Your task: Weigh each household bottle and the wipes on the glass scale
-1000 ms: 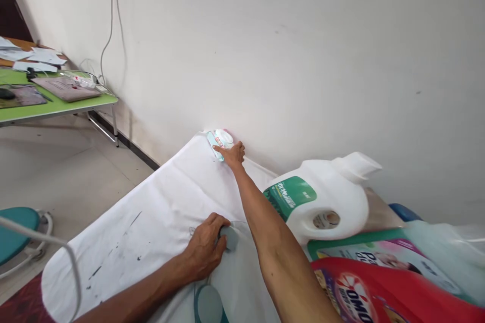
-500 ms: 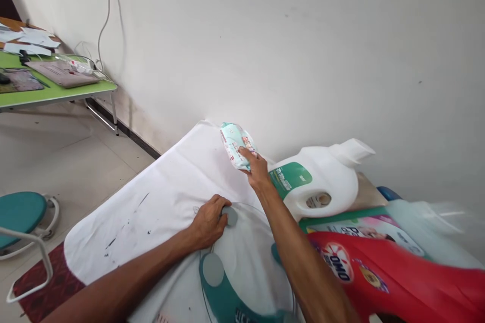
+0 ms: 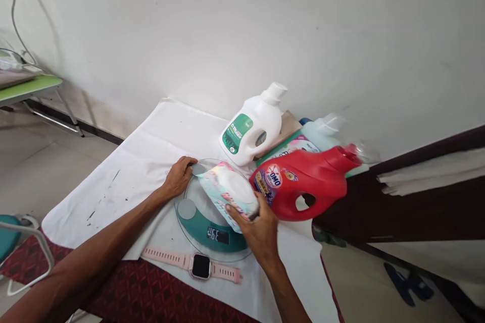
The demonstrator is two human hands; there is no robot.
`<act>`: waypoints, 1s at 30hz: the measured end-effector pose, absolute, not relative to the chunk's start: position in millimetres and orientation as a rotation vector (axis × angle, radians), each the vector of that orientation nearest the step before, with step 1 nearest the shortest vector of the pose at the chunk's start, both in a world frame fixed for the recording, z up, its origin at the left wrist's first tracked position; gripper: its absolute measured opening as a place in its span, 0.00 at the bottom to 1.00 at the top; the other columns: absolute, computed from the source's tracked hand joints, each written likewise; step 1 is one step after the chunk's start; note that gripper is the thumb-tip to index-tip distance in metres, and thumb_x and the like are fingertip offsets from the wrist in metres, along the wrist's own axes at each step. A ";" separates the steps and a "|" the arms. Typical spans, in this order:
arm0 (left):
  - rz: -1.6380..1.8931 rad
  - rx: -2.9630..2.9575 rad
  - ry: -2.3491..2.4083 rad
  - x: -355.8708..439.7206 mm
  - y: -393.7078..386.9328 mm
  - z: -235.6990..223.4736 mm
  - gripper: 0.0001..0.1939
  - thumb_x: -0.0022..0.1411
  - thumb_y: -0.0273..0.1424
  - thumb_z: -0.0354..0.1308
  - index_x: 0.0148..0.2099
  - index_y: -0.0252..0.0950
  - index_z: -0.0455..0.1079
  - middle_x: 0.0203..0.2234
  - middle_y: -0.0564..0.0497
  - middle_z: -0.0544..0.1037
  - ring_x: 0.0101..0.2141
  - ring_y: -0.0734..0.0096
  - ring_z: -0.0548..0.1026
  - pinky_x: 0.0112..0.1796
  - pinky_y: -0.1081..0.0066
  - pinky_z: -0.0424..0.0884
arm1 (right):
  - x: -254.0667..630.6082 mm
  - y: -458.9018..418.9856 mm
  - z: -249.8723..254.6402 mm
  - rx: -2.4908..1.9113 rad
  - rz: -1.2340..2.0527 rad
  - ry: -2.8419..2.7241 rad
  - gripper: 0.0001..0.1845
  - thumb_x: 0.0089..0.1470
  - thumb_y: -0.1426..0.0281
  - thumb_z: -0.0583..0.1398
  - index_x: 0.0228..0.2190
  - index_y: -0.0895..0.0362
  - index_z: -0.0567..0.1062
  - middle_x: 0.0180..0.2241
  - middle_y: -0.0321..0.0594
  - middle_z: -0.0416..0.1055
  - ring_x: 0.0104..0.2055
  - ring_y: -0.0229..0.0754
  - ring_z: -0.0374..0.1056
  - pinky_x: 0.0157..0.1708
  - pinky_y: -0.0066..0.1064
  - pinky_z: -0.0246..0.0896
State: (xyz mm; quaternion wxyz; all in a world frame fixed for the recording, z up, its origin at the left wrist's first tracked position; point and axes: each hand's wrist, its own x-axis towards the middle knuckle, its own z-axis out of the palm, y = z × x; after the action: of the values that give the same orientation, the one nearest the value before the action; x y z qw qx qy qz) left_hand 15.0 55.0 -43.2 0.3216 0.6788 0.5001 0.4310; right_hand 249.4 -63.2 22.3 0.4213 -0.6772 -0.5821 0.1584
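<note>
My right hand (image 3: 261, 229) is closed on a pale blue and pink pack of wet wipes (image 3: 227, 189), thumb on the near side. The pack is tilted above the right part of a round glass scale (image 3: 208, 232) with a teal band; whether it touches the glass I cannot tell. At the scale's far left edge, by a grey round pad, my left hand (image 3: 178, 177) grips the rim with its fingers curled. Lit digits show on the scale's display (image 3: 217, 234). A pink smartwatch (image 3: 200, 266) lies along the scale's near edge.
Beyond the scale stands a white detergent bottle (image 3: 255, 121). A red OMO bottle (image 3: 306, 181) is right of the pack, with a pale blue bottle (image 3: 322, 128) behind it. White cloth (image 3: 113, 181) covers the table against the wall. A teal stool (image 3: 9, 234) is at left.
My right hand has brought the wipes pack back from the table's far side to over the scale. My left hand stays at the scale's edge. The view has swung right, revealing the watch and display.
</note>
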 end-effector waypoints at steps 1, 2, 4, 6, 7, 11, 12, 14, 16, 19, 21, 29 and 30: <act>1.130 1.792 1.324 14.8 55.2 -42.1 0.18 0.65 0.25 0.48 0.51 0.39 0.75 0.47 0.46 0.80 0.49 0.59 0.78 0.55 0.55 0.74 | 246.8 -62.6 17.2 -1.676 0.366 -1.507 0.37 0.43 0.48 0.73 0.49 0.57 0.76 0.47 0.51 0.79 0.49 0.59 0.76 0.47 0.51 0.74; 1.127 1.801 1.335 14.6 55.3 -41.1 0.18 0.65 0.25 0.48 0.50 0.39 0.75 0.47 0.46 0.80 0.49 0.59 0.78 0.54 0.55 0.74 | 245.2 -62.1 13.8 -1.660 0.348 -1.552 0.38 0.44 0.48 0.73 0.50 0.57 0.74 0.49 0.52 0.78 0.52 0.59 0.75 0.50 0.52 0.73; 1.121 1.818 1.357 14.6 55.4 -39.2 0.17 0.64 0.26 0.49 0.50 0.39 0.75 0.47 0.46 0.80 0.49 0.59 0.78 0.54 0.55 0.74 | 246.4 -63.9 11.6 -1.637 0.352 -1.617 0.42 0.47 0.48 0.71 0.57 0.56 0.71 0.56 0.54 0.75 0.58 0.60 0.72 0.55 0.53 0.71; 1.117 1.831 1.377 14.6 55.2 -37.6 0.17 0.63 0.26 0.50 0.50 0.39 0.75 0.46 0.47 0.81 0.48 0.60 0.78 0.54 0.55 0.75 | 253.6 -71.7 13.3 -1.600 0.330 -1.653 0.45 0.51 0.47 0.69 0.62 0.55 0.66 0.61 0.54 0.70 0.63 0.60 0.68 0.57 0.55 0.69; 1.114 1.836 1.384 14.6 55.0 -36.9 0.17 0.63 0.26 0.50 0.50 0.39 0.75 0.46 0.47 0.81 0.48 0.60 0.78 0.54 0.55 0.75 | 258.6 -77.9 14.6 -1.570 0.286 -1.665 0.45 0.53 0.47 0.68 0.64 0.55 0.64 0.62 0.54 0.69 0.64 0.60 0.67 0.58 0.56 0.69; 1.099 1.853 1.392 14.6 54.5 -35.3 0.17 0.63 0.27 0.51 0.50 0.39 0.75 0.47 0.47 0.81 0.48 0.60 0.79 0.53 0.56 0.76 | 273.1 -114.2 18.1 -1.420 -0.066 -1.686 0.26 0.61 0.57 0.67 0.57 0.53 0.71 0.51 0.49 0.76 0.52 0.53 0.74 0.50 0.48 0.74; 1.092 1.856 1.392 14.7 54.6 -35.3 0.17 0.63 0.27 0.51 0.50 0.39 0.75 0.47 0.46 0.81 0.48 0.60 0.79 0.54 0.56 0.75 | 272.9 -124.9 18.3 -1.383 -0.138 -1.703 0.20 0.62 0.62 0.67 0.52 0.54 0.73 0.45 0.46 0.77 0.47 0.50 0.75 0.46 0.44 0.75; 1.077 1.863 1.396 14.9 55.2 -35.6 0.17 0.63 0.27 0.51 0.51 0.39 0.75 0.48 0.46 0.81 0.49 0.60 0.79 0.54 0.56 0.75 | 266.3 -146.3 17.5 -1.309 -0.186 -1.777 0.11 0.62 0.70 0.67 0.45 0.54 0.74 0.35 0.41 0.76 0.37 0.45 0.74 0.37 0.37 0.74; 1.055 1.876 1.405 15.1 56.0 -34.9 0.17 0.63 0.27 0.51 0.52 0.38 0.74 0.49 0.46 0.81 0.49 0.60 0.78 0.55 0.56 0.74 | 253.8 -166.0 14.7 -1.223 -0.144 -1.893 0.09 0.60 0.75 0.68 0.39 0.55 0.74 0.29 0.38 0.74 0.31 0.42 0.71 0.31 0.34 0.71; 1.000 1.907 1.425 14.4 56.7 -29.4 0.17 0.64 0.28 0.51 0.52 0.38 0.74 0.49 0.45 0.81 0.49 0.60 0.78 0.55 0.58 0.73 | 233.1 -189.6 6.3 -1.114 -0.129 -2.098 0.08 0.60 0.78 0.67 0.38 0.56 0.75 0.26 0.36 0.74 0.27 0.40 0.70 0.28 0.34 0.69; 0.946 1.927 1.447 13.0 57.1 -22.5 0.17 0.66 0.28 0.51 0.54 0.37 0.73 0.50 0.45 0.81 0.49 0.61 0.78 0.53 0.59 0.74 | 223.5 -199.7 -0.2 -1.098 -0.169 -2.228 0.07 0.62 0.80 0.64 0.41 0.59 0.78 0.24 0.35 0.73 0.24 0.39 0.68 0.25 0.34 0.67; 0.633 1.936 1.618 11.0 63.3 1.3 0.10 0.67 0.28 0.52 0.40 0.34 0.75 0.36 0.42 0.81 0.40 0.56 0.77 0.46 0.58 0.70 | 201.3 -199.4 -7.9 -1.061 -0.411 -2.479 0.15 0.63 0.85 0.54 0.42 0.69 0.81 0.26 0.42 0.74 0.26 0.40 0.68 0.23 0.33 0.64; 0.604 1.923 1.628 11.7 64.6 3.3 0.10 0.67 0.29 0.52 0.38 0.35 0.75 0.35 0.42 0.81 0.39 0.57 0.77 0.45 0.59 0.70 | 196.7 -198.1 -7.7 -1.048 -0.436 -2.484 0.15 0.63 0.85 0.54 0.41 0.69 0.81 0.27 0.43 0.74 0.26 0.41 0.68 0.23 0.33 0.64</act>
State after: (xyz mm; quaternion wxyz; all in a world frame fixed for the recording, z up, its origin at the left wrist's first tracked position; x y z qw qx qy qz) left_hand 11.7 64.6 3.3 0.2720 0.7142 0.6047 0.2243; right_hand 196.7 -198.1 -7.7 0.2041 -0.3756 -0.8904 -0.1563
